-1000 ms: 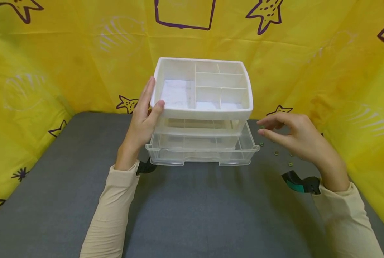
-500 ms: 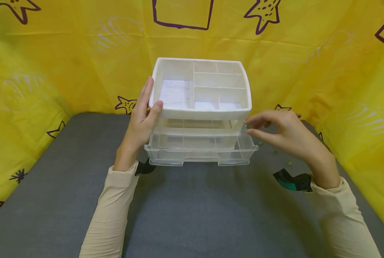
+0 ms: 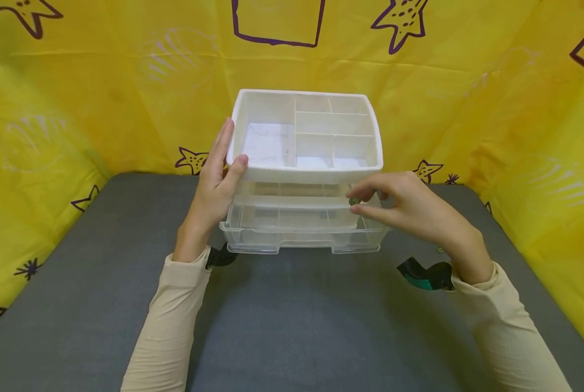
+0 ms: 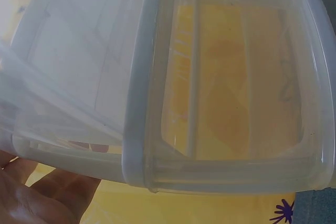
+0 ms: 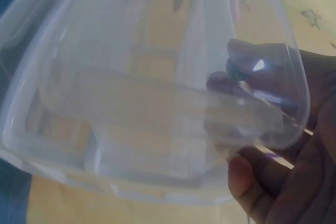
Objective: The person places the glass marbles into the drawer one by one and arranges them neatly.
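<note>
In the head view, a white plastic drawer organizer point(image 3: 316, 175) with a divided top tray stands mid-table. Its clear lower drawer point(image 3: 304, 239) is pulled out toward me. My left hand point(image 3: 213, 190) holds the organizer's left side, thumb over the rim's front corner and fingers along the wall. My right hand point(image 3: 409, 204) pinches a small round green button point(image 3: 353, 201) between thumb and fingertips, over the right part of the pulled-out drawer. In the right wrist view the button point(image 5: 237, 71) shows through clear plastic.
Another small green button point(image 3: 440, 250) lies on the grey table point(image 3: 292, 326), right of the organizer and partly beside my right wrist. A yellow patterned cloth point(image 3: 125, 81) rises behind the table and along both sides.
My right hand has carried the button leftward and slightly down, from beside the organizer to over the open drawer. The left hand keeps its hold on the organizer's side.
</note>
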Demonstrator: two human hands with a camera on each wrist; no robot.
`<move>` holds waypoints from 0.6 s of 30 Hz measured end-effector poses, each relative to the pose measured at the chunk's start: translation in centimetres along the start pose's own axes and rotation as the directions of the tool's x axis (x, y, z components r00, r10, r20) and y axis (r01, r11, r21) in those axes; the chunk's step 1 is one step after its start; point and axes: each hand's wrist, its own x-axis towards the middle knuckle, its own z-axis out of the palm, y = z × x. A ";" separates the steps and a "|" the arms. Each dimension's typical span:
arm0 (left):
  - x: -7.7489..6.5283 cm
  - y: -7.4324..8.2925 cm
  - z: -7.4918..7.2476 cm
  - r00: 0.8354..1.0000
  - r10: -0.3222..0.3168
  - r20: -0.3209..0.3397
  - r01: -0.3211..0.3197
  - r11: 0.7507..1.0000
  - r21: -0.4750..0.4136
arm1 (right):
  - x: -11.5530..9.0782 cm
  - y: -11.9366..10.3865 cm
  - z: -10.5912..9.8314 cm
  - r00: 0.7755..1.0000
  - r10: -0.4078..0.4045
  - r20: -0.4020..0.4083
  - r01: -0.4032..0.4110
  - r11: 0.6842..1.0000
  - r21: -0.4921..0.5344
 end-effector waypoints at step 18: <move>0.0 0.0 0.0 1.000 -0.007 0.009 0.007 1.000 -0.016 | 2.1 -0.9 1.1 0.970 0.016 0.242 -0.031 0.998 0.057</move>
